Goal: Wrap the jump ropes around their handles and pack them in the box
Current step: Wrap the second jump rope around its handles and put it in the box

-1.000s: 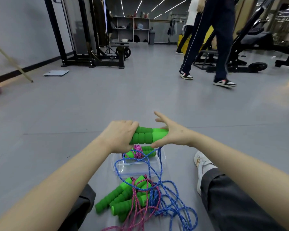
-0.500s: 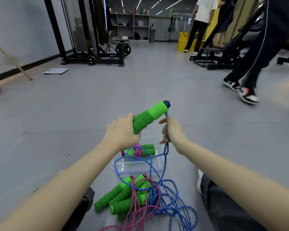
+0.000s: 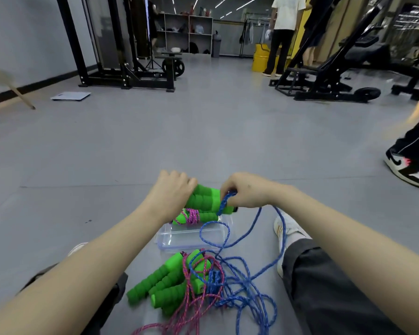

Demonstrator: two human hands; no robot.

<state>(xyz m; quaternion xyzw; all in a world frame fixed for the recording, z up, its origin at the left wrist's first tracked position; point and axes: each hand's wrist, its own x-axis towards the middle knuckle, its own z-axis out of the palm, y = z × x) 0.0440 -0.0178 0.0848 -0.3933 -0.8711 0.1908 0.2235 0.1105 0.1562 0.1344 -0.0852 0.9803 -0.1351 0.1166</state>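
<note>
My left hand grips a pair of green foam handles held level above the clear plastic box. Just right of it, my right hand pinches the blue rope and lays it across the handles' right end. From there the rope hangs in loops down to the floor. Inside the box lies one finished bundle, green handles bound with pink rope. In front of the box sits a heap of more green handles tangled with pink and blue rope.
I sit on the grey floor with my legs either side of the box, my white shoe just right of it. A passer-by's sneaker is at the right edge. Gym racks and benches stand far back.
The handles have dropped from a raised tilt to level. My right hand has brought the blue rope over their right end. The walking person has moved off to the right.
</note>
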